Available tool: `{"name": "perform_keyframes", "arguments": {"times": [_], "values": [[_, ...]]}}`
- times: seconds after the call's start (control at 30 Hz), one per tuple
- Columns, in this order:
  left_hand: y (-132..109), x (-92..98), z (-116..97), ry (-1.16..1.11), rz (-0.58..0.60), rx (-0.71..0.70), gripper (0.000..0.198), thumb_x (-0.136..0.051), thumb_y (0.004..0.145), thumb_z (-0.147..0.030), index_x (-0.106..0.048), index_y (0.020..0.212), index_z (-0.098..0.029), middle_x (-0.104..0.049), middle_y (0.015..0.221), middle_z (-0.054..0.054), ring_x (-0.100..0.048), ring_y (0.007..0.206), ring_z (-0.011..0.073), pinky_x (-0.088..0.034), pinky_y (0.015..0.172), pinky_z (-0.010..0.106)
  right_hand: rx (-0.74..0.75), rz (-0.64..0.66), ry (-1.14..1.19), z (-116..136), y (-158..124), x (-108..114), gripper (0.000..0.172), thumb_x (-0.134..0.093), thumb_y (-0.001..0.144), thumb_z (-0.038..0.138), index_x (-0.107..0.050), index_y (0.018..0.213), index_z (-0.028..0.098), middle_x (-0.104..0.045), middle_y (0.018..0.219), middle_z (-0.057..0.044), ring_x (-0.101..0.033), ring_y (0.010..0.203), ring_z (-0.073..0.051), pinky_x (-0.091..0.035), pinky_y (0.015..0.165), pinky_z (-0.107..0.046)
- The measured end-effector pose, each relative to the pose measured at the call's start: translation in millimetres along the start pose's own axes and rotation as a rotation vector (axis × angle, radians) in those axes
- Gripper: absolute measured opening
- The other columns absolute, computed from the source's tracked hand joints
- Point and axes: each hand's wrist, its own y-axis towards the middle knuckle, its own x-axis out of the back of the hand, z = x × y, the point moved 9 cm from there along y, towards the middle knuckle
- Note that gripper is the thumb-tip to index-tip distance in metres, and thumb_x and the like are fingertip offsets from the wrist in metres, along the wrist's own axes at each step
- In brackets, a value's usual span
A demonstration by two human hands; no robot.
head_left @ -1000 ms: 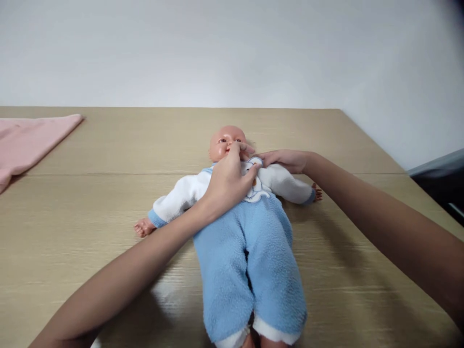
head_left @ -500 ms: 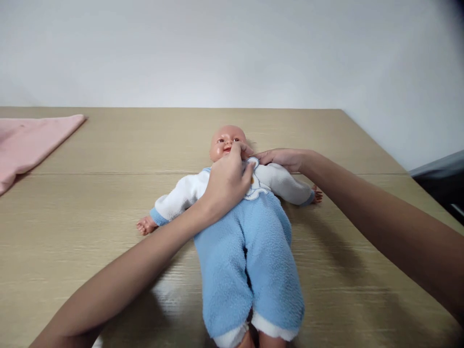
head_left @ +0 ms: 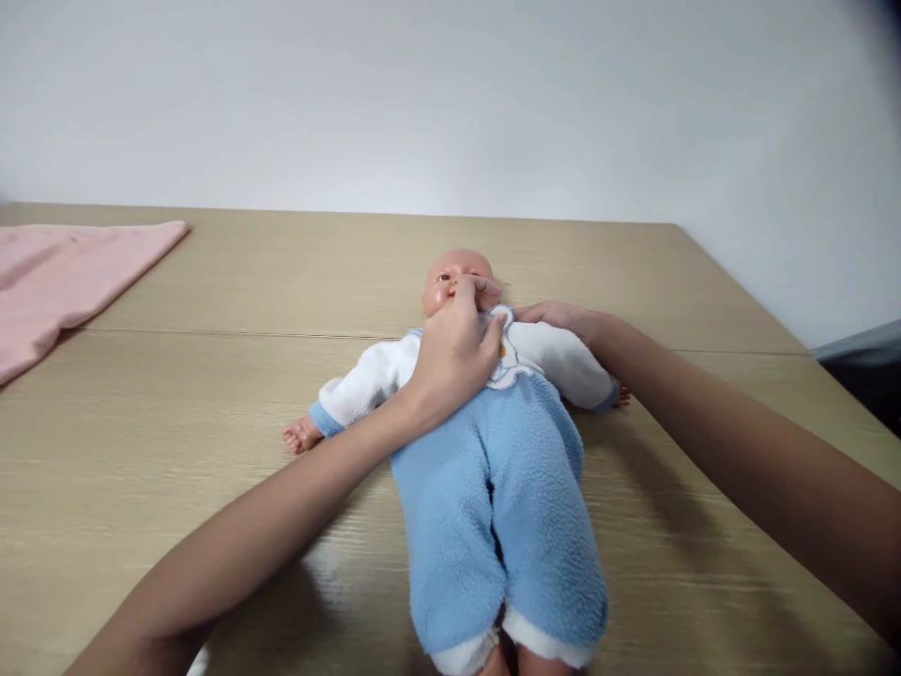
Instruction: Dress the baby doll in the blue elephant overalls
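A baby doll (head_left: 450, 479) lies on its back with its arms spread, dressed in a fuzzy light-blue suit with white sleeves. My left hand (head_left: 461, 343) lies across the doll's upper chest and neck, its fingers bent against the lower face and its thumb by the white scalloped bib (head_left: 517, 361). At the far side, my right hand (head_left: 559, 317) is closed around the doll's shoulder near the collar; its fingertips are mostly hidden. The doll's bare head (head_left: 461, 263) points away from me.
The doll rests on a wooden table (head_left: 175, 507) with a seam across it. Pink cloth (head_left: 77, 277) lies at the far left. Behind stands a pale wall (head_left: 422, 103), and something dark (head_left: 865, 371) shows past the table's right edge.
The whole view has shifted slightly, so the doll, cloth and hands appear further right. My right hand sits a little lower along the shoulder; my left hand keeps its place on the doll.
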Motion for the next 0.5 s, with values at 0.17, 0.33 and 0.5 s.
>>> {"name": "perform_keyframes", "arguments": {"times": [0.17, 0.33, 0.5], "values": [[-1, -1.7, -2, -0.002, 0.004, 0.005, 0.020, -0.067, 0.105, -0.016, -0.054, 0.118, -0.025, -0.080, 0.122, 0.010, -0.077, 0.112, 0.0284, -0.059, 0.107, 0.050, 0.009, 0.042, 0.139, 5, -6, -8, 0.046, -0.080, 0.089, 0.026, -0.077, 0.135, 0.028, -0.084, 0.136, -0.004, -0.082, 0.110, -0.022, -0.068, 0.099, -0.034], [-2, -1.5, -3, 0.088, 0.027, -0.028, 0.016, -0.065, 0.106, -0.018, -0.056, 0.118, -0.024, -0.081, 0.115, 0.010, -0.078, 0.109, 0.0291, -0.060, 0.102, 0.047, 0.045, -0.015, 0.054, 7, -12, -2, 0.051, -0.086, 0.090, 0.028, -0.077, 0.141, 0.029, -0.077, 0.152, -0.006, -0.075, 0.135, -0.026, -0.066, 0.108, -0.034], [-4, -8.9, -9, 0.404, 0.099, -0.108, 0.012, -0.057, 0.110, -0.019, -0.063, 0.120, -0.020, -0.082, 0.115, 0.014, -0.075, 0.108, 0.0329, -0.058, 0.092, 0.046, 0.117, -0.226, -0.286, 19, -51, 10, 0.041, -0.066, 0.108, 0.053, -0.077, 0.143, 0.034, -0.069, 0.164, -0.001, -0.053, 0.162, -0.032, -0.037, 0.141, -0.050]]}}
